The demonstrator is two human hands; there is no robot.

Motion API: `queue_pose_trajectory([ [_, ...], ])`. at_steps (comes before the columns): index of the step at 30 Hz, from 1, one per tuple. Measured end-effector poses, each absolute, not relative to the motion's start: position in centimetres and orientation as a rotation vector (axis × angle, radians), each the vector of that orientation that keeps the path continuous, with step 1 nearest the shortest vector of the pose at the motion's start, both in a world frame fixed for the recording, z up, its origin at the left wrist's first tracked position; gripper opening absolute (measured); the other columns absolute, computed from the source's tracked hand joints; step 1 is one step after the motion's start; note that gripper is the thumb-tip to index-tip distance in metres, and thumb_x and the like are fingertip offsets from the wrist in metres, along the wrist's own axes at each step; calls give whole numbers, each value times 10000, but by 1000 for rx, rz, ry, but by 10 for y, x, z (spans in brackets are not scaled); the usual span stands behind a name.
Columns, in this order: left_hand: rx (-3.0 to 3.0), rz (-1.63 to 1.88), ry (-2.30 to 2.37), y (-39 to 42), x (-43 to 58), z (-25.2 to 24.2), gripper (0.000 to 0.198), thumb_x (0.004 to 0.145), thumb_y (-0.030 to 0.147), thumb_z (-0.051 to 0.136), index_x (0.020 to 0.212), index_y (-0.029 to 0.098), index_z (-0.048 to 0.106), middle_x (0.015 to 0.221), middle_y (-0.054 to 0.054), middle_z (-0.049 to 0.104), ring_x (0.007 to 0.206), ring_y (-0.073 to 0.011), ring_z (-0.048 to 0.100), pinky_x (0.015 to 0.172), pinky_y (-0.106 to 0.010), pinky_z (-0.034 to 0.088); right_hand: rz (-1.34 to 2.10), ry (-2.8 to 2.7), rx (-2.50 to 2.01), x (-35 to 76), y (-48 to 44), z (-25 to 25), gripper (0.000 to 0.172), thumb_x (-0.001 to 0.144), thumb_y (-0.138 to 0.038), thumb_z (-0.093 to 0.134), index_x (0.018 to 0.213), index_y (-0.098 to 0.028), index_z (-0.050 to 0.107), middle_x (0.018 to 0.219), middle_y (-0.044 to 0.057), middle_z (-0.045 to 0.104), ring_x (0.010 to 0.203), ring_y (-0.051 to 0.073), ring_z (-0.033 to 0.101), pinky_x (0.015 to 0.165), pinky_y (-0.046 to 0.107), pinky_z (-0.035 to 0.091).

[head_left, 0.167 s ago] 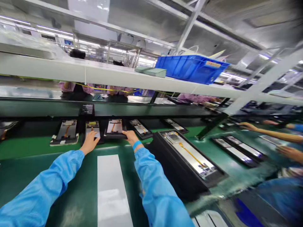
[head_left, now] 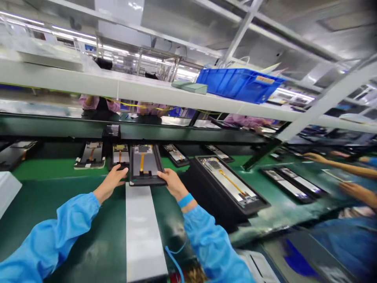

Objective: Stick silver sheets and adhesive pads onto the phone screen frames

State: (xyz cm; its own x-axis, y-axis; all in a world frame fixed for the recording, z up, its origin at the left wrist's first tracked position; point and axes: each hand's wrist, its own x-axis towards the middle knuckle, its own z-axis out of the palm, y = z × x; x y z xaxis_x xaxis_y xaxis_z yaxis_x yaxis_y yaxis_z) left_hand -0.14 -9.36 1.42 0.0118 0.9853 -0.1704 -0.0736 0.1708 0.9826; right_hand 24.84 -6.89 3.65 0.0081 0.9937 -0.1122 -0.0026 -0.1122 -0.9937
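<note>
My right hand (head_left: 173, 181) grips the near right corner of an opened tablet (head_left: 145, 165), its thumb on top of the edge. Inside the tablet's black frame show a grey panel, an orange ribbon cable and a circuit board. The tablet is held over the far end of a long white strip (head_left: 144, 228) on the green bench. My left hand (head_left: 112, 181) is open just left of the tablet, fingers apart, appearing not to touch it. Beyond that hand lies a smaller opened device (head_left: 120, 155) with an orange ribbon.
Another opened tablet (head_left: 92, 154) lies on the green belt (head_left: 55, 168). At right, a large opened tablet (head_left: 226, 181) rests on a black block (head_left: 207, 192). A blue bin (head_left: 238, 84) stands on the overhead shelf. A co-worker's hands (head_left: 357, 192) are at far right.
My right hand has drawn the tablet off the belt toward me, over the white strip. My left hand has pulled back from the smaller device. The view has shifted slightly.
</note>
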Motion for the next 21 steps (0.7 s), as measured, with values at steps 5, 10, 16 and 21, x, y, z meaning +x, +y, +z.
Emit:
queue_pose_trajectory([
  [5, 745, 1238, 1189, -218, -27, 17, 727, 786, 273, 774, 1421, 221, 423, 1105, -101, 716, 841, -206, 718, 732, -323, 600, 1475, -1424, -1267, 247, -220, 33, 393, 808, -497, 698, 1066, -217, 601, 957, 41, 703, 824, 184, 662, 673, 290, 528],
  [10, 672, 1140, 1454, -295, -93, -22, 749, 793, 214, 726, 1460, 214, 385, 1080, -100, 712, 786, -204, 716, 679, -325, 598, 957, -1748, -1502, 272, -296, 14, 207, 906, -359, 594, 1039, -214, 660, 1007, 60, 699, 917, 210, 655, 802, 343, 524],
  [16, 1318, 1065, 1884, -318, -129, -64, 664, 821, 348, 650, 1416, 118, 467, 1352, -192, 549, 1267, -358, 520, 1046, -547, 439, 764, -2025, -1432, 214, -319, -43, 161, 901, -163, 570, 1028, -201, 662, 989, 64, 651, 891, 201, 629, 844, 359, 518],
  [21, 2135, 917, 1998, -326, -95, -50, 422, 932, 273, 495, 1330, 154, 566, 1447, -191, 479, 1357, -374, 395, 1055, -597, 377, 568, -2125, -1551, 181, -326, -53, 185, 879, -112, 592, 1038, -185, 655, 1022, 94, 609, 990, 245, 589, 908, 395, 498],
])
